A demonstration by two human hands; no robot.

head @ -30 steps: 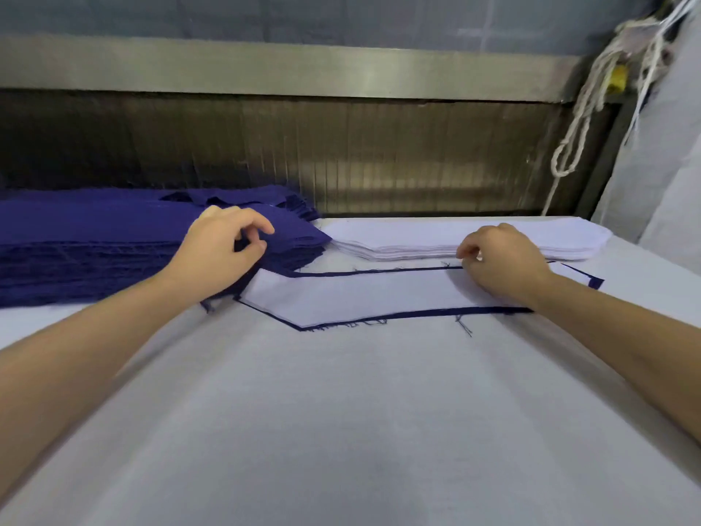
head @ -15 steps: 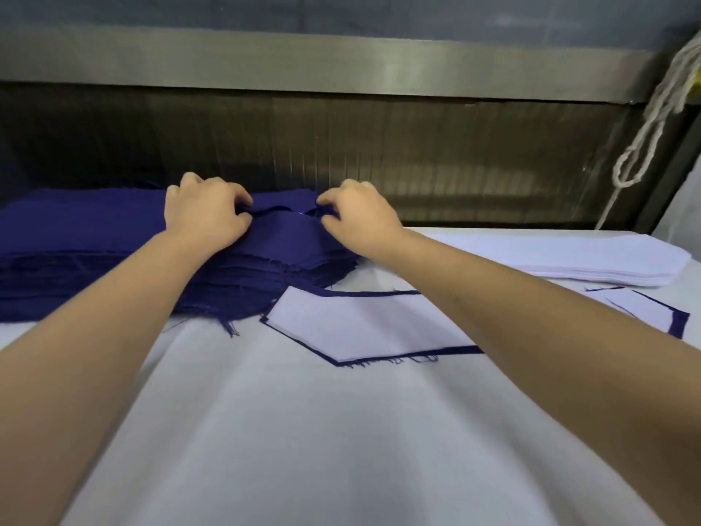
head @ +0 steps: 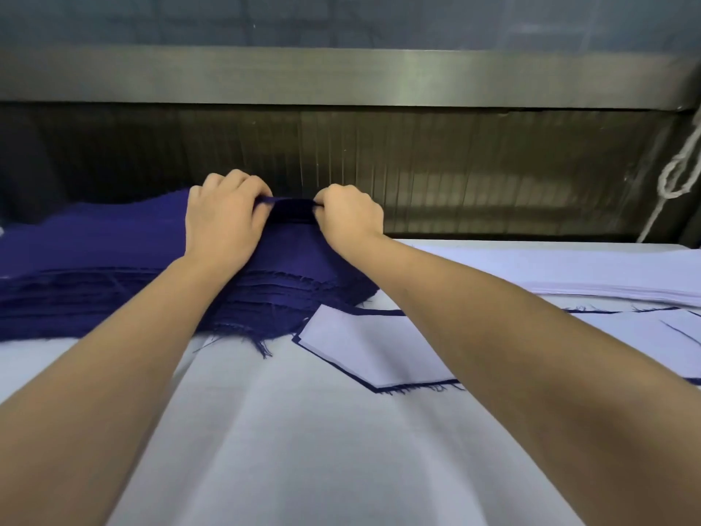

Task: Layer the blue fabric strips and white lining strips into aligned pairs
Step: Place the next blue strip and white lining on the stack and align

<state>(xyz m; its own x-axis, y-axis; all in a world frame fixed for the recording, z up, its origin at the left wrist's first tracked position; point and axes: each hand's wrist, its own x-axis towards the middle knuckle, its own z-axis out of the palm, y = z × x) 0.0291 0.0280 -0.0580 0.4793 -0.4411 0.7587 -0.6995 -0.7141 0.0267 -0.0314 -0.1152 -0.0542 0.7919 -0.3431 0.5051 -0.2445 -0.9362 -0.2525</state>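
Observation:
A thick stack of dark blue fabric strips [head: 113, 282] lies at the left of the white table. My left hand [head: 223, 218] and my right hand [head: 351, 214] sit side by side at the stack's far edge. Each pinches the top blue strip [head: 294, 210], whose edge is lifted between them. A finished pair [head: 364, 347], white lining on a blue strip, lies flat just right of the stack under my right forearm. A pile of white lining strips [head: 569, 271] sits at the right rear.
The white table surface [head: 303, 449] stretches toward me. A dark ribbed panel [head: 455, 165] under a metal rail stands right behind the stacks. A white cord [head: 679, 172] hangs at the far right.
My right hand left the white lining at the right and crossed to the blue stack. Both hands moved to the stack's far edge and now pinch the top blue strip.

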